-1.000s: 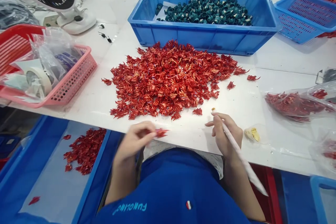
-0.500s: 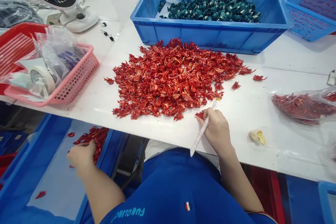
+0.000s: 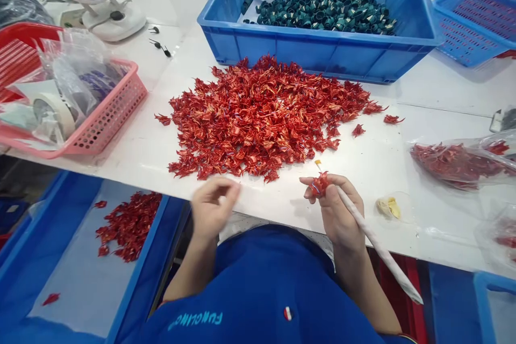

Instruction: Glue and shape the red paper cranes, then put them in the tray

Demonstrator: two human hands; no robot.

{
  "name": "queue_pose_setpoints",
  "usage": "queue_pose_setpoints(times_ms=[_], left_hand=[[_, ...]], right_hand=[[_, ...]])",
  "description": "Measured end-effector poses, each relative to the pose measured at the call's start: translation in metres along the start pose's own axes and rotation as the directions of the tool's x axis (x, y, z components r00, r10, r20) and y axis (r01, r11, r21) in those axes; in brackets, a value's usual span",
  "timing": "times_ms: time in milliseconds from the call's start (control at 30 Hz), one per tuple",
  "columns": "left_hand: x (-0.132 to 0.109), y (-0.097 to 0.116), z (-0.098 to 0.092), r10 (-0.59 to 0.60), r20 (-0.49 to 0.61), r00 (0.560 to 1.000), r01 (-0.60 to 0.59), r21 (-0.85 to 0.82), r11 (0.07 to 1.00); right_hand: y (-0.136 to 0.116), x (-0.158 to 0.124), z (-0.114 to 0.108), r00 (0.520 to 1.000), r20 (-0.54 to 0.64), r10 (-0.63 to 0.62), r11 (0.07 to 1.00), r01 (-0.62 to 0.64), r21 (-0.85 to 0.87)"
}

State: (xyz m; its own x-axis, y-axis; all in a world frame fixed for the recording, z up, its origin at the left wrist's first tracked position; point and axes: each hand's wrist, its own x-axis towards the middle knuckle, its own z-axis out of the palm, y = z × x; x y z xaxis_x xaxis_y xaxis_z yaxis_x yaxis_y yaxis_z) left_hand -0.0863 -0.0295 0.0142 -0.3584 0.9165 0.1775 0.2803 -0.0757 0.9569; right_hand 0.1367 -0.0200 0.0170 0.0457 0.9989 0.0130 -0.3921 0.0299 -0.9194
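Observation:
My right hand (image 3: 334,207) pinches a folded red foil paper piece (image 3: 320,184) and also holds a long white paper stick (image 3: 381,247), which runs down past my wrist. A tiny yellow-tipped bit (image 3: 317,163) stands just above that piece. My left hand (image 3: 213,207), slightly blurred, hovers at the table's front edge with its fingers curled, and nothing shows in them. Beyond both hands lies a large heap of folded red foil pieces (image 3: 258,118) on the white table (image 3: 363,166). The heap touches neither hand.
A blue crate (image 3: 318,51) of dark teal curled pieces stands behind the heap. A blue tray (image 3: 139,274) with red pieces sits below the table on my left. A pink basket (image 3: 108,118) holds plastic bags. A clear bag of red pieces (image 3: 455,164) lies at right.
My left hand has come back from the lower blue tray up to the table edge. My right hand has picked up the red piece from the table, and the white stick now slopes down to the right.

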Motion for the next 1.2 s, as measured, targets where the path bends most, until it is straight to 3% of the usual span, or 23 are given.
queue_pose_setpoints(times_ms=[33, 100, 200, 367, 567, 700, 800, 867, 933, 967, 1033, 1067, 1100, 1133, 1167, 1200], left_hand=[[-0.006, 0.009, 0.016, -0.026, 0.172, 0.985, 0.036, -0.059, 0.998], [-0.014, 0.025, 0.040, -0.051, 0.430, 0.901, 0.128, -0.150, 0.980], [-0.020, 0.037, 0.062, -0.064, 0.586, 0.808, 0.264, -0.263, 0.928], [-0.023, 0.038, 0.075, -0.083, 0.594, 0.800, 0.388, -0.406, 0.827], [-0.025, 0.037, 0.073, -0.091, 0.596, 0.798, 0.396, -0.403, 0.825], [-0.026, 0.034, 0.070, -0.068, 0.566, 0.822, 0.271, -0.284, 0.920], [-0.025, 0.027, 0.068, 0.020, 0.582, 0.813, 0.100, -0.175, 0.980], [-0.023, 0.018, 0.066, 0.090, 0.546, 0.833, -0.037, -0.107, 0.994], [-0.019, 0.006, 0.065, 0.179, 0.419, 0.890, -0.203, 0.013, 0.979], [-0.016, -0.001, 0.064, 0.231, 0.346, 0.909, -0.282, 0.105, 0.954], [-0.011, -0.013, 0.065, 0.329, 0.272, 0.904, -0.404, 0.291, 0.867], [-0.009, -0.018, 0.065, 0.370, 0.266, 0.890, -0.448, 0.363, 0.817], [-0.008, -0.022, 0.066, 0.406, 0.268, 0.874, -0.485, 0.422, 0.766], [-0.007, -0.025, 0.067, 0.435, 0.274, 0.858, -0.514, 0.467, 0.720], [-0.007, -0.026, 0.068, 0.460, 0.273, 0.845, -0.533, 0.503, 0.681], [-0.007, -0.028, 0.069, 0.480, 0.270, 0.835, -0.545, 0.531, 0.649]], right_hand=[[0.001, -0.002, 0.003, 1.000, -0.011, -0.002, 1.000, 0.002, 0.022], [0.003, -0.006, 0.009, 0.999, -0.049, -0.018, 0.999, 0.019, 0.026], [0.007, -0.014, 0.013, 0.990, -0.117, -0.075, 0.997, 0.070, -0.044], [0.012, -0.024, 0.015, 0.982, -0.121, -0.145, 0.977, 0.122, -0.175], [0.012, -0.027, 0.010, 0.977, -0.108, -0.183, 0.954, 0.150, -0.260], [0.010, -0.027, 0.002, 0.965, -0.056, -0.254, 0.897, 0.214, -0.387], [0.002, -0.028, -0.006, 0.950, 0.045, -0.308, 0.801, 0.285, -0.527], [-0.009, -0.025, -0.013, 0.924, 0.082, -0.373, 0.719, 0.344, -0.604], [-0.025, -0.016, -0.025, 0.838, 0.036, -0.544, 0.605, 0.421, -0.676], [-0.036, -0.009, -0.034, 0.752, -0.003, -0.659, 0.522, 0.454, -0.722], [-0.062, 0.010, -0.059, 0.484, -0.036, -0.874, 0.290, 0.461, -0.839], [-0.076, 0.019, -0.074, 0.363, -0.019, -0.932, 0.178, 0.407, -0.896], [-0.089, 0.028, -0.090, 0.314, 0.007, -0.949, 0.105, 0.337, -0.936], [-0.102, 0.036, -0.107, 0.217, 0.039, -0.975, 0.026, 0.287, -0.958], [-0.112, 0.041, -0.121, 0.278, 0.045, -0.960, 0.010, 0.194, -0.981], [-0.119, 0.045, -0.134, 0.252, 0.036, -0.967, -0.006, 0.117, -0.993]])
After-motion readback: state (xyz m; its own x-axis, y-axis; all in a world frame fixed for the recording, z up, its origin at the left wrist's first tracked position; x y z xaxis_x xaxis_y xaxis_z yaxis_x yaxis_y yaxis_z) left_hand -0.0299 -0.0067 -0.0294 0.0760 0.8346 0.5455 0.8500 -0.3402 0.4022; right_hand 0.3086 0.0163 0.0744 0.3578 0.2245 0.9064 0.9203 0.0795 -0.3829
